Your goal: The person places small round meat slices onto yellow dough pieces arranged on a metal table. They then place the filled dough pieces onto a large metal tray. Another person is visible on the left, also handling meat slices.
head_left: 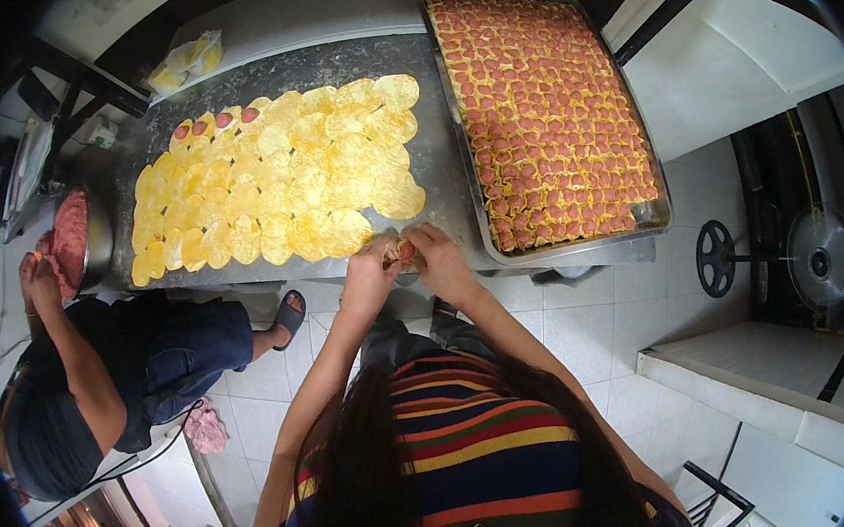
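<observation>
Lift wrappers [352,147] singly fr. worktop [432,154] at L, w/o dragging neighbours. For filled piece [405,250], at worktop's near edge betw. both hands, prob. best to gather sides evenly w/ light press., leaving top uncovered. L hand [368,277]: angled up fr. below, grip narrow, pinching piece's L side. R hand [440,263]: slanted in fr. R, wrist bent, grip narrow too, holding piece's opp. side; exact finger contact too small to tell. Far R: tray [653,217] w/ close rows of similar pcs [545,114], prob. worth matching for shape.
</observation>
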`<state>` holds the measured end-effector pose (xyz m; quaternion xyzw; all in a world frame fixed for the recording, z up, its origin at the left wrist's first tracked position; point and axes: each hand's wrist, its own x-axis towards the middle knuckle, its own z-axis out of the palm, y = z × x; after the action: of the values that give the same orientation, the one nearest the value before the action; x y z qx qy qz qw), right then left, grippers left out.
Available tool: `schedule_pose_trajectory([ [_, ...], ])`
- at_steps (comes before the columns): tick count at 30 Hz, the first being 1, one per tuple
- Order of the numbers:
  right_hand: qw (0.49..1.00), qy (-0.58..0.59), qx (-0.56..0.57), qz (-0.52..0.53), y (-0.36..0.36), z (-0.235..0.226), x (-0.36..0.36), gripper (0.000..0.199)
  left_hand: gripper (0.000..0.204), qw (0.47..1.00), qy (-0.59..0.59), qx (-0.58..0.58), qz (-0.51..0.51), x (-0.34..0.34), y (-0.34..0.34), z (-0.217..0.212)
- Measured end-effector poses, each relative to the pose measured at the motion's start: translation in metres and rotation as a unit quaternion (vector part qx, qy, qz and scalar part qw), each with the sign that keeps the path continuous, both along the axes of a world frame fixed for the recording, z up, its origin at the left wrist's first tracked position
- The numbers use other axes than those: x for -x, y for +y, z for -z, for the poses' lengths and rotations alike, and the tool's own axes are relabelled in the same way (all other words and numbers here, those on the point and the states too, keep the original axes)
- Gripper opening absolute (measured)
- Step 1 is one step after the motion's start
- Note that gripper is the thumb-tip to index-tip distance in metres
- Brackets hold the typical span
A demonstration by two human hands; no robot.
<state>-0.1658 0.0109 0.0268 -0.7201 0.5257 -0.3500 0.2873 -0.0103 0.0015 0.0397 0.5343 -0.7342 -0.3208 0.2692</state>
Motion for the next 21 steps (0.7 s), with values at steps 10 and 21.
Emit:
schedule_pose_trajectory([
  [10, 1.000, 0.004, 0.015, 0.001, -0.004, 0.001, -0.002, 0.037, 0.030, 0.999, -0.009, -0.043, 0.004, -0.003, -0.004, 0.001],
  [21, 0.998, 0.034, 0.051, -0.019, -0.007, 0.004, -0.010, 0.033, 0.027, 0.999, 0.037, -0.002, -0.013, -0.007, -0.001, -0.002],
])
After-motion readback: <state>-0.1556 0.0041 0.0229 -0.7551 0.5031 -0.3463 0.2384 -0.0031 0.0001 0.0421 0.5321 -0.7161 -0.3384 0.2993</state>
